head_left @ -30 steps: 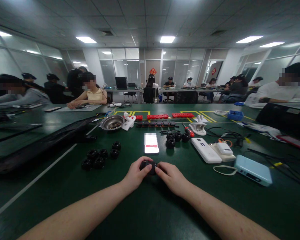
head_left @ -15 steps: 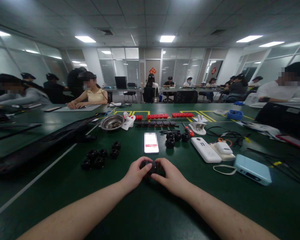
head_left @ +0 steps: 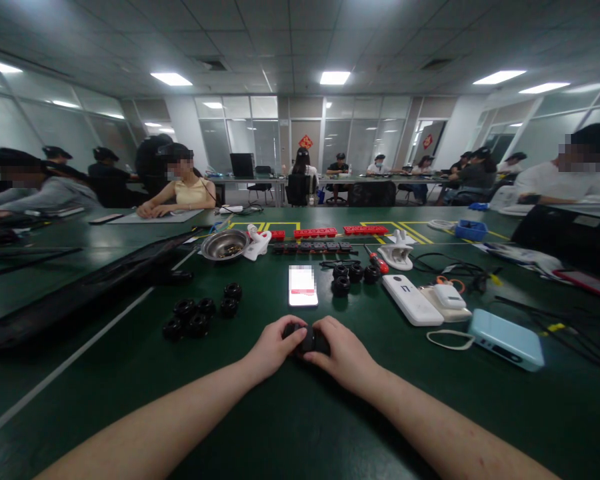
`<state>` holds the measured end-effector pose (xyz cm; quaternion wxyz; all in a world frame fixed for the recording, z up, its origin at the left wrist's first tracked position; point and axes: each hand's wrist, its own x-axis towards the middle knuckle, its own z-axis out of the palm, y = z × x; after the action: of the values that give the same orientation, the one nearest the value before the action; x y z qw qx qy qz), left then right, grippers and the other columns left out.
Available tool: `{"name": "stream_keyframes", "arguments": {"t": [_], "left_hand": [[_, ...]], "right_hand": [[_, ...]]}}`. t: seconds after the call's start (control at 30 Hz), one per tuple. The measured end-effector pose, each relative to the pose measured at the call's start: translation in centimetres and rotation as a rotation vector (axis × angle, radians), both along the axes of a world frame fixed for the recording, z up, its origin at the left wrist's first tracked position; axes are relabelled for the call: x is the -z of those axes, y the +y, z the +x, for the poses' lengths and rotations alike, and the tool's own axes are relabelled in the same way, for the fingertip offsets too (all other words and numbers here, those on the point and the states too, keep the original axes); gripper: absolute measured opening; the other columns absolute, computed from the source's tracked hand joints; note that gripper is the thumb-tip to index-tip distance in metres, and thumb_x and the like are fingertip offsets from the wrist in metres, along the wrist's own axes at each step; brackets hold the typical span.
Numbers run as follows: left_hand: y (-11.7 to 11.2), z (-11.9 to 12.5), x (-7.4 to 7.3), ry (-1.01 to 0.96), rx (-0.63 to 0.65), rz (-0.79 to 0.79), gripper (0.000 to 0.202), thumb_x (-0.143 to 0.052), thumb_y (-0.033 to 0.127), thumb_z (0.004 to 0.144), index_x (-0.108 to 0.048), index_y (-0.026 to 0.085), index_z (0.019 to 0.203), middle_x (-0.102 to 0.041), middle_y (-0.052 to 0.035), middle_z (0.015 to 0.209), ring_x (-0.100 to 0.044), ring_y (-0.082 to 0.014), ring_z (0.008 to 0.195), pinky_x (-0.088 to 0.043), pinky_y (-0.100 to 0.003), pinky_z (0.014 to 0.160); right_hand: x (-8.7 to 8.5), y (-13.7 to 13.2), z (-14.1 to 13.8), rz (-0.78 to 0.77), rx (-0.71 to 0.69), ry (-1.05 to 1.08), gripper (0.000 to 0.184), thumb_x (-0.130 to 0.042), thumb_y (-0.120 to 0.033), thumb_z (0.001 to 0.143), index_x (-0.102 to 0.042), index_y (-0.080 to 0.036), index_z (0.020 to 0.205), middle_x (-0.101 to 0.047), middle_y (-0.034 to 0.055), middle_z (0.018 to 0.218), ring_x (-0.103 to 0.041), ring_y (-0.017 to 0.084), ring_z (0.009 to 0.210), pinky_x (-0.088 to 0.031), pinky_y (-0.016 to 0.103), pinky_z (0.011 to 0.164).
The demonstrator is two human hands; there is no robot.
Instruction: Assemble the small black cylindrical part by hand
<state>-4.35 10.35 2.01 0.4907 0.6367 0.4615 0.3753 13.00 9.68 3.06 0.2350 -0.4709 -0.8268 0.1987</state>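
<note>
Just in front of the lit phone (head_left: 303, 287), my left hand (head_left: 275, 347) grips a black round part (head_left: 308, 339), thumb on top and fingers curled behind it. My right hand (head_left: 343, 350) closes on the same part from the other side, its thumb at the near edge. Fingers cover much of the part, so its exact kind is hidden. Similar black ring-shaped parts stand in a group (head_left: 197, 323) to the left of my hands and in another group (head_left: 341, 285) beyond them, right of the phone.
Farther back are a metal bowl (head_left: 225, 245) with small pieces, red trays (head_left: 315, 232), a black strip (head_left: 315, 248) and a red screwdriver (head_left: 379, 261). A white power bank (head_left: 411, 300) and a light-blue box (head_left: 506, 339) lie right. A long black bag (head_left: 80, 287) lies left. Other people sit around.
The black part has shifted slightly to the right and turned a little between my hands. Both hands keep their hold; the things on the table stay where they were.
</note>
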Motion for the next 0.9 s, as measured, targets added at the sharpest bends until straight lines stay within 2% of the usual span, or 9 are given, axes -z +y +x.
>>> {"name": "stream_keyframes", "arguments": {"t": [0.07, 0.13, 0.23, 0.3, 0.4, 0.57, 0.7, 0.9], "left_hand": [[0.0, -0.08, -0.04, -0.001, -0.007, 0.012, 0.029, -0.054, 0.039, 0.075, -0.056, 0.015, 0.092, -0.056, -0.0019, 0.08, -0.054, -0.0148, 0.065, -0.045, -0.026, 0.056], [-0.08, -0.14, -0.04, -0.013, -0.012, 0.023, 0.029, -0.055, 0.039, 0.074, -0.056, 0.016, 0.092, -0.056, -0.0022, 0.083, -0.055, -0.0163, 0.071, -0.046, -0.026, 0.058], [-0.23, -0.17, 0.04, -0.048, -0.018, 0.02, 0.031, -0.055, 0.041, 0.075, -0.055, 0.017, 0.094, -0.055, -0.0024, 0.086, -0.057, -0.0174, 0.074, -0.047, -0.027, 0.06], [-0.32, -0.16, 0.09, -0.071, -0.025, 0.011, 0.033, -0.054, 0.042, 0.075, -0.053, 0.017, 0.096, -0.054, -0.0023, 0.086, -0.058, -0.0173, 0.073, -0.047, -0.028, 0.06], [-0.4, -0.04, 0.08, -0.098, -0.015, -0.022, 0.034, -0.055, 0.042, 0.074, -0.052, 0.017, 0.097, -0.055, -0.0023, 0.087, -0.06, -0.0169, 0.071, -0.047, -0.027, 0.059], [-0.21, 0.22, 0.07, -0.121, 0.02, -0.092, 0.036, -0.054, 0.042, 0.074, -0.049, 0.016, 0.098, -0.06, -0.0018, 0.079, -0.062, -0.015, 0.058, -0.044, -0.026, 0.051], [-0.03, 0.17, 0.25, -0.133, -0.017, -0.072, 0.034, -0.054, 0.041, 0.075, -0.049, 0.015, 0.097, -0.057, -0.0013, 0.079, -0.058, -0.0124, 0.056, -0.043, -0.024, 0.05], [-0.47, -0.01, 0.27, -0.15, 0.01, -0.024, 0.034, -0.056, 0.041, 0.075, -0.051, 0.016, 0.097, -0.055, -0.0019, 0.085, -0.06, -0.0149, 0.068, -0.047, -0.026, 0.057]], "right_hand": [[-0.07, -0.08, 0.03, 0.004, 0.004, 0.021, 0.036, -0.071, -0.033, 0.068, -0.053, -0.018, 0.096, -0.053, 0.0032, 0.093, -0.05, 0.017, 0.085, -0.039, 0.027, 0.072], [-0.13, -0.11, 0.08, -0.002, 0.01, 0.041, 0.037, -0.069, -0.038, 0.069, -0.052, -0.019, 0.096, -0.054, 0.0024, 0.092, -0.051, 0.017, 0.083, -0.039, 0.026, 0.07], [-0.15, 0.02, 0.14, -0.023, 0.024, 0.065, 0.021, -0.055, -0.038, 0.082, -0.054, -0.018, 0.089, -0.056, 0.0012, 0.083, -0.051, 0.014, 0.074, -0.039, 0.024, 0.063], [-0.15, 0.15, 0.13, -0.035, 0.019, 0.072, 0.02, -0.047, -0.034, 0.087, -0.056, -0.018, 0.08, -0.056, 0.0004, 0.075, -0.051, 0.013, 0.069, -0.038, 0.023, 0.06], [-0.21, 0.26, 0.04, -0.029, 0.006, 0.082, 0.018, -0.05, -0.029, 0.086, -0.056, -0.017, 0.074, -0.056, -0.0001, 0.071, -0.051, 0.013, 0.066, -0.038, 0.023, 0.059], [-0.34, 0.03, -0.08, 0.038, 0.023, 0.116, 0.008, -0.058, -0.024, 0.081, -0.056, -0.017, 0.078, -0.057, 0.001, 0.076, -0.051, 0.014, 0.072, -0.039, 0.025, 0.065], [-0.38, -0.19, 0.06, 0.065, 0.011, 0.131, 0.013, -0.065, -0.024, 0.075, -0.055, -0.018, 0.08, -0.056, 0.0003, 0.078, -0.051, 0.015, 0.075, -0.039, 0.026, 0.068], [-0.06, 0.22, 0.28, 0.026, 0.04, 0.159, 0.013, -0.049, -0.029, 0.086, -0.054, -0.017, 0.082, -0.055, 0.0006, 0.076, -0.05, 0.013, 0.07, -0.039, 0.024, 0.062]]}}
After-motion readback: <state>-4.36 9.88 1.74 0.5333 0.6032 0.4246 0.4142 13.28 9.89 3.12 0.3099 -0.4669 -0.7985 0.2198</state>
